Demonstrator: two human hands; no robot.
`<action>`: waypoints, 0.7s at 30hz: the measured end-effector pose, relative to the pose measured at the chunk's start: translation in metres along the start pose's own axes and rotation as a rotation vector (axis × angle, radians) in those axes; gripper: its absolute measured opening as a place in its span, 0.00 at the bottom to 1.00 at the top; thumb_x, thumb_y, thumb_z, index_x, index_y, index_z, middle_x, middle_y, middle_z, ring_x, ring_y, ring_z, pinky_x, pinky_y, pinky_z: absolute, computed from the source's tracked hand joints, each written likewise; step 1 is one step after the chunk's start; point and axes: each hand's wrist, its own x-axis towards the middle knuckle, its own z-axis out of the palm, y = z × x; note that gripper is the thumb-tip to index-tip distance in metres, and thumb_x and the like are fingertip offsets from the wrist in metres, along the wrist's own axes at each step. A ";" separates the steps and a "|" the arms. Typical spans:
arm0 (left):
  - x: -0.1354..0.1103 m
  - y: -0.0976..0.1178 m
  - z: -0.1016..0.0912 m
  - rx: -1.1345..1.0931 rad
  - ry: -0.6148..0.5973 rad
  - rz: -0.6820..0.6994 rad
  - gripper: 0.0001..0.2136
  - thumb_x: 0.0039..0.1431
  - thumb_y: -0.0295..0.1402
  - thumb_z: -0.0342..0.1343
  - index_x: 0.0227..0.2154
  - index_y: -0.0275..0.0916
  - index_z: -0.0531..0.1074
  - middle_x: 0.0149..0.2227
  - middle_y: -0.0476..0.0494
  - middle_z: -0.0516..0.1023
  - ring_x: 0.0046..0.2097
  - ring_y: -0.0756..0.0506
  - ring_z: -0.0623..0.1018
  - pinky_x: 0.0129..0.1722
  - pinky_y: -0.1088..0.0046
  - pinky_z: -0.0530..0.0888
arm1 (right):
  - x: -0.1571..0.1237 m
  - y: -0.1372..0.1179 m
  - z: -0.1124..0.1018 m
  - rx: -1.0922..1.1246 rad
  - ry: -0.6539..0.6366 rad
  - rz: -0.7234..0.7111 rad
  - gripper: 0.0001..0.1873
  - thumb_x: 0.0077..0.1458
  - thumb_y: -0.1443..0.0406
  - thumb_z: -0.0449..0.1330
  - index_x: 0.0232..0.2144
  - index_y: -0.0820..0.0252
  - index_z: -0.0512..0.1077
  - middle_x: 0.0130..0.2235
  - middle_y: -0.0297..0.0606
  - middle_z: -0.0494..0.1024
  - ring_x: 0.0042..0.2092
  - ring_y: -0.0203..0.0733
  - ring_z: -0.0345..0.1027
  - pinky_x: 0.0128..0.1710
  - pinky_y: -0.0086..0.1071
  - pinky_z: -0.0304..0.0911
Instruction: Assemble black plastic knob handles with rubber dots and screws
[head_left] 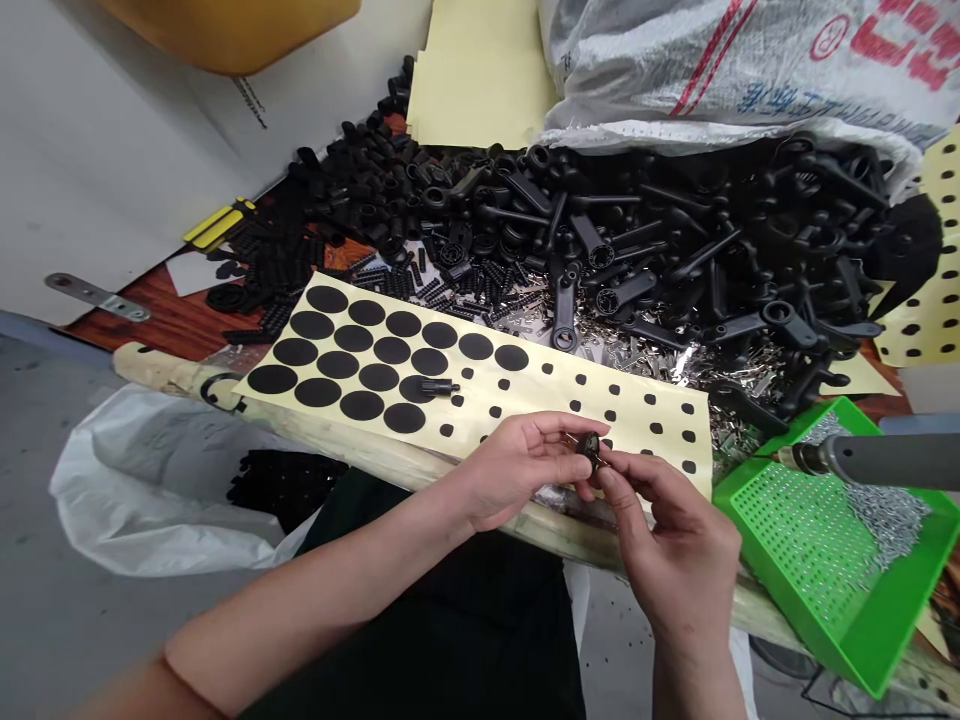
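Observation:
Pinched between the thumb and fingers of my left hand (517, 465) is a small black round plastic part (589, 450), held just above the near edge of a pale yellow sticker sheet (525, 395). My right hand (667, 530) is closed at the part's right side, thumb and forefinger together. A thin metallic glint shows at its fingertips, too small to name. Large black discs cover the sheet's left half, small black dots its right. On one disc lies a short black plastic peg (439, 387).
Black plastic crank handles (592, 240), black sleeves (360, 180) and shiny metal clips (667, 365) are heaped behind the sheet. A green basket (806, 530) of screws stands right, with a power screwdriver (885, 460) over it. A white woven sack (735, 70) lies at the back.

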 end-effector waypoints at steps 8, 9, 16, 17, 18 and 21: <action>0.001 -0.001 0.002 0.012 0.031 -0.009 0.16 0.47 0.26 0.66 0.41 0.33 0.75 0.32 0.45 0.78 0.29 0.51 0.77 0.37 0.71 0.73 | 0.003 -0.002 -0.002 0.063 -0.065 0.084 0.05 0.53 0.66 0.62 0.34 0.58 0.75 0.32 0.38 0.80 0.31 0.38 0.75 0.32 0.31 0.72; 0.001 -0.001 0.002 0.014 0.043 -0.008 0.16 0.46 0.26 0.67 0.41 0.33 0.76 0.32 0.44 0.78 0.29 0.51 0.77 0.37 0.71 0.73 | 0.004 -0.003 -0.003 0.123 -0.091 0.137 0.06 0.53 0.65 0.62 0.35 0.59 0.75 0.31 0.38 0.80 0.30 0.38 0.75 0.32 0.31 0.72; 0.001 0.000 0.004 0.022 0.051 -0.008 0.16 0.45 0.26 0.68 0.40 0.32 0.76 0.31 0.45 0.78 0.29 0.51 0.77 0.36 0.72 0.73 | 0.009 -0.001 -0.004 0.280 -0.155 0.299 0.08 0.52 0.61 0.63 0.31 0.60 0.75 0.27 0.37 0.79 0.27 0.39 0.74 0.30 0.32 0.72; 0.001 0.000 0.004 0.026 0.046 -0.009 0.16 0.45 0.26 0.68 0.39 0.32 0.76 0.31 0.45 0.78 0.29 0.51 0.77 0.36 0.71 0.73 | 0.010 0.000 -0.005 0.261 -0.157 0.286 0.08 0.52 0.61 0.63 0.30 0.60 0.75 0.27 0.37 0.79 0.27 0.38 0.74 0.29 0.31 0.72; 0.001 0.000 0.004 0.030 0.044 -0.008 0.16 0.44 0.27 0.68 0.39 0.32 0.76 0.31 0.45 0.78 0.29 0.51 0.77 0.36 0.71 0.73 | 0.011 0.000 -0.005 0.231 -0.157 0.259 0.07 0.52 0.61 0.62 0.30 0.60 0.75 0.27 0.37 0.79 0.27 0.38 0.74 0.29 0.31 0.71; 0.001 0.001 0.005 0.032 0.045 -0.010 0.17 0.44 0.28 0.69 0.39 0.32 0.76 0.32 0.45 0.77 0.29 0.51 0.77 0.37 0.70 0.73 | 0.014 0.000 -0.005 0.092 -0.152 0.104 0.04 0.53 0.65 0.61 0.29 0.59 0.74 0.26 0.33 0.78 0.25 0.35 0.72 0.27 0.28 0.69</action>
